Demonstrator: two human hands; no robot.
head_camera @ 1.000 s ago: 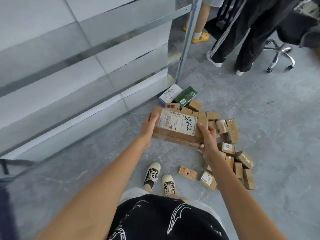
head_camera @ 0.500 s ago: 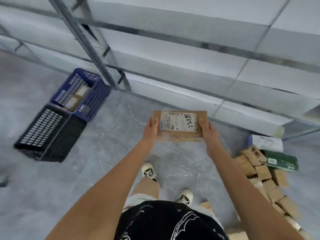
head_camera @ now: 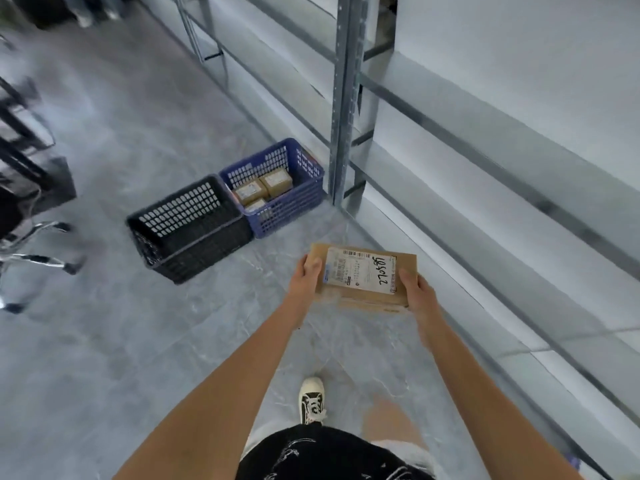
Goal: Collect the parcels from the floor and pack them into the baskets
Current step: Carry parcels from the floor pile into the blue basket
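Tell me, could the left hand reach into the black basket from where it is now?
Probably not yet. The left hand grips the parcel together with the right hand, and the black basket stands apart, farther along the floor. Nothing blocks the way; a few steps should do it.

The chair (head_camera: pixel 31 244) at the left edge is cut off and blurred. The label (head_camera: pixel 360 273) print on the parcel (head_camera: pixel 363 296) is too small to read. The fingers of both hands lie hidden beneath it.

Brown parcel (head_camera: pixel 363 277), white label; blue basket (head_camera: pixel 294 206); black basket (head_camera: pixel 194 237).
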